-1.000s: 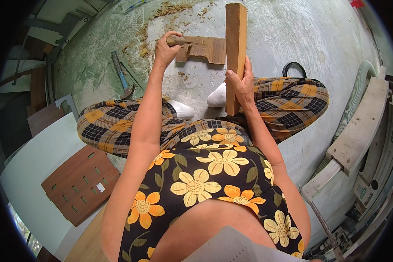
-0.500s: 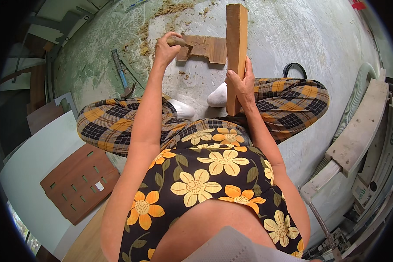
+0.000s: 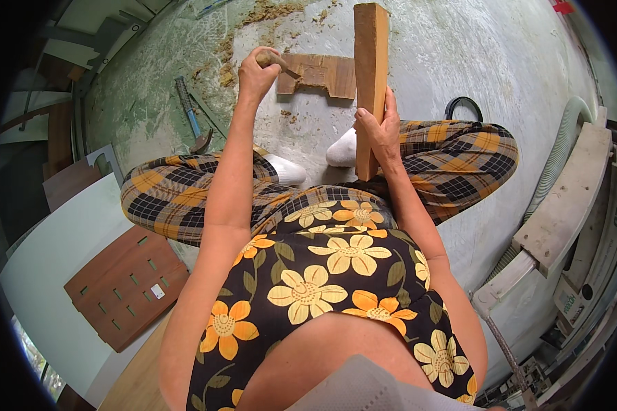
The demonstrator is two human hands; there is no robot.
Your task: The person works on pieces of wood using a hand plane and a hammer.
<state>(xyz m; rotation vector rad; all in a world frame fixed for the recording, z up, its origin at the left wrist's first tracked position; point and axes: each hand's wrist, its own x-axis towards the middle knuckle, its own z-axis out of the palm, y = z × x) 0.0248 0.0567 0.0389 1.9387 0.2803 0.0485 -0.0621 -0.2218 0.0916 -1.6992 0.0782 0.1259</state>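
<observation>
My left hand (image 3: 252,79) is closed around the wooden handle of a chisel (image 3: 270,60). The chisel slants down to the right, with its tip at the cut-out edge of a flat brown wooden board (image 3: 341,77) on the floor. Whether the tip touches the wood, I cannot tell. My right hand (image 3: 384,135) grips the lower part of a long wooden block (image 3: 371,61), thumb across its face. The block points away from me, just right of the board, and hides whatever lies under it.
A blue-handled hammer (image 3: 191,120) lies on the floor at the left. Wood shavings (image 3: 267,11) are scattered beyond the board. A black ring (image 3: 463,103) sits near my right knee. A slotted brown panel (image 3: 127,291) is at lower left; a grey hose (image 3: 554,164) and metal beam (image 3: 572,198) stand right.
My left hand has shifted slightly up and left, and the chisel has swung so its blade shows more, angled down to the right. The block has barely moved.
</observation>
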